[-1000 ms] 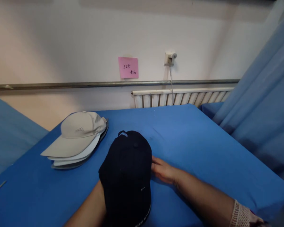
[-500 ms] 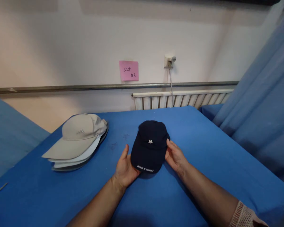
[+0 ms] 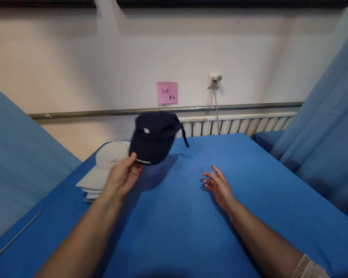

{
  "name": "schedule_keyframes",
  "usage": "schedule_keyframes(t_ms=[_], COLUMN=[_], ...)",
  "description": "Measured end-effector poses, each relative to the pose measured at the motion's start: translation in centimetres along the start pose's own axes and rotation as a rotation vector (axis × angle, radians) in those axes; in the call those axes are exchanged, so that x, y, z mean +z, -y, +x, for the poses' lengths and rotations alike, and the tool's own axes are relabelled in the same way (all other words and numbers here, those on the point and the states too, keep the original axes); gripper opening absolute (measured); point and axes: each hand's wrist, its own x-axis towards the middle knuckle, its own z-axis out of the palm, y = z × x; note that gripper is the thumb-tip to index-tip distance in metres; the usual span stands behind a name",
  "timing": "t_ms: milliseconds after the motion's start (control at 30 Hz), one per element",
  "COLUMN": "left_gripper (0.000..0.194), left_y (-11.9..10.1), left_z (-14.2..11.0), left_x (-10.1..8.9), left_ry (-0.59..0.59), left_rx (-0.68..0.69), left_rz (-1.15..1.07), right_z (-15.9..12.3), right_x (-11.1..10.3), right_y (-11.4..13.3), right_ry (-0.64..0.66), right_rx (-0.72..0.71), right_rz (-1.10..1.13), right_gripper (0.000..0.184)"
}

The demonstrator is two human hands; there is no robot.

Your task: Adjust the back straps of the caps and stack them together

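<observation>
A dark navy baseball cap (image 3: 156, 133) is held up above the table, its brim toward me and a strap dangling at its right. My left hand (image 3: 124, 173) grips the brim's edge between thumb and fingers. To the left, partly hidden by that hand and the cap, lies a stack of caps with a light beige cap (image 3: 104, 164) on top; white and grey brims show beneath. My right hand (image 3: 219, 188) is apart from the cap, low over the blue sheet, with fingers loosely spread and holding nothing.
A blue sheet (image 3: 174, 239) covers the table. A thin rod (image 3: 16, 236) lies along the left edge. Behind are a metal rail (image 3: 110, 112), a white radiator (image 3: 234, 122), a pink note (image 3: 167, 92) and a plugged socket (image 3: 214, 81). Blue curtains (image 3: 330, 127) hang at both sides.
My left hand has lifted the navy cap up and to the left, near the cap stack. My right hand has let go of it. The view has shifted slightly.
</observation>
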Motion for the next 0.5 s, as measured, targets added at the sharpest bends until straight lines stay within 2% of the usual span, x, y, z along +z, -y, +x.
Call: schedule_keyframes(t_ms=[67,100,167,233,333,400,500], left_gripper=[0.016,0.014,0.011,0.014,0.022,0.023,0.023], left_y=[-4.0,-5.5,-7.4,-7.8,-7.2,-6.8,-6.9], left_z=[2.0,2.7,3.3,3.0,1.5,0.6,0.0], left_x=[-1.9,-3.0,-5.7,-8.5,-11.9,-13.4,-14.4], left_ry=[-0.104,-0.212,-0.308,-0.379,-0.48,-0.515,-0.536], left_rx=[0.085,0.1,0.078,0.027,-0.028,-0.048,-0.056], left_rz=[0.022,0.058,0.093,0.136,0.199,0.224,0.239], right_z=[0.1,0.1,0.1,0.0,-0.1,-0.2,-0.1], right_x=[-0.1,-0.1,0.0,0.1,0.2,0.2,0.1], right_y=[-0.5,-0.8,-1.3,-1.6,-1.8,-1.9,-1.9], right_ry=[0.021,0.032,0.056,0.089,0.136,0.163,0.182], right_rx=[0.042,0.053,0.052,0.038,0.022,0.015,0.021], right_rz=[-0.052,-0.082,-0.149,-0.221,-0.303,-0.331,-0.34], right_gripper=[0.057,0.054,0.052,0.054,0.053,0.05,0.046])
